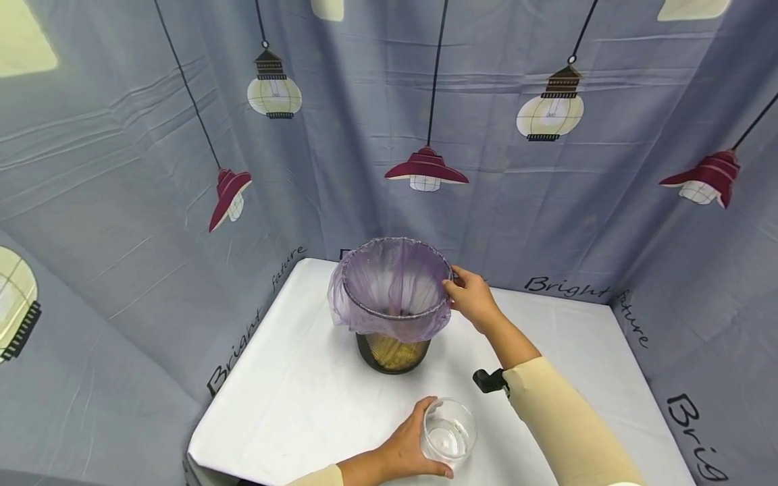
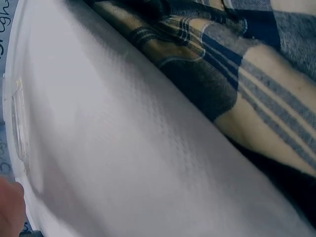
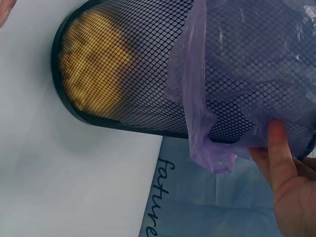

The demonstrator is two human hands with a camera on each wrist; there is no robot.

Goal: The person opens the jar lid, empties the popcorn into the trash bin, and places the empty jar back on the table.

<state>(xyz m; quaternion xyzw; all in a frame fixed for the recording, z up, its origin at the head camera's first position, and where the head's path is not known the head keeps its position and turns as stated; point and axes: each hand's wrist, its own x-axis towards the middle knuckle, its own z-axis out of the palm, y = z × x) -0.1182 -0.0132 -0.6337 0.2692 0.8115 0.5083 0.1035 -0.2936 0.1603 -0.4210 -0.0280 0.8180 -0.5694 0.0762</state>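
Note:
A black mesh wastebasket [image 1: 395, 354] stands upright on the white table, lined with a thin purple plastic bag [image 1: 389, 326] folded over its rim. Something yellow [image 3: 94, 61] shows through the mesh at its base. My right hand [image 1: 473, 297] grips the right side of the rim, with fingers on the bag outside. Closer to me, a round clear cup [image 1: 450, 432] has my left hand [image 1: 407, 445] curled round its left side. Whether the cup holds water or just has a thick clear base, I cannot tell. Only a sliver of the left hand [image 2: 11, 207] appears in the left wrist view.
The white table [image 1: 273, 398] ends close behind the cup on my side. Blue-grey curtains [image 1: 365, 135] printed with lamps hang along the back and both sides. Plaid cloth [image 2: 222, 64] lies beyond the near table edge.

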